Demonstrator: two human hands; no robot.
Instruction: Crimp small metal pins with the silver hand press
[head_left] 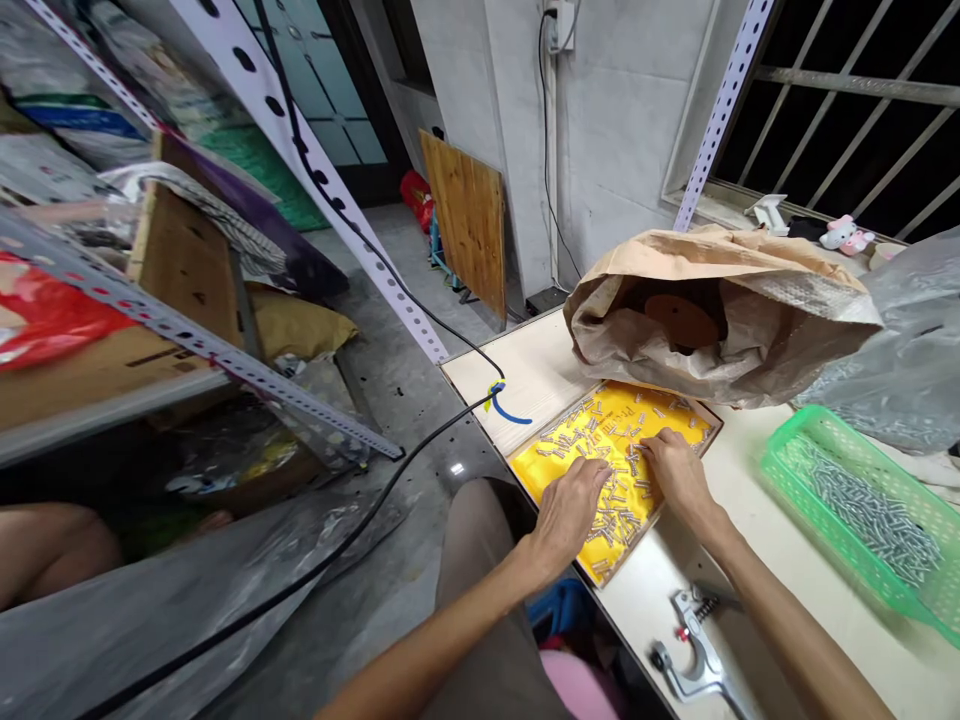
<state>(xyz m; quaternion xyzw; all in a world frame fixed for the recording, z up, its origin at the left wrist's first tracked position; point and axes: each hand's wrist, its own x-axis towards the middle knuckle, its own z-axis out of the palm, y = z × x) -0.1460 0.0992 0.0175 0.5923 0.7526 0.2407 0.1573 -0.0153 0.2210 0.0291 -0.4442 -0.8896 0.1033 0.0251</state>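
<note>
A shallow yellow-lined tray lies on the table, with many small metal screws scattered over it. Over the tray's near middle is my left hand, its fingers bent and close together among the screws; whatever they pinch is too small to name. My right hand reaches in from the right, thumb and forefinger closed at a cluster of screws, the held piece too small to make out. To the right stands a green perforated basket heaped with similar metal pieces.
Behind the tray sits a large open paper sack. A metal clamp-like tool lies near the table's front edge. A black cable crosses to the table's left corner. Clear plastic bags stand at the right.
</note>
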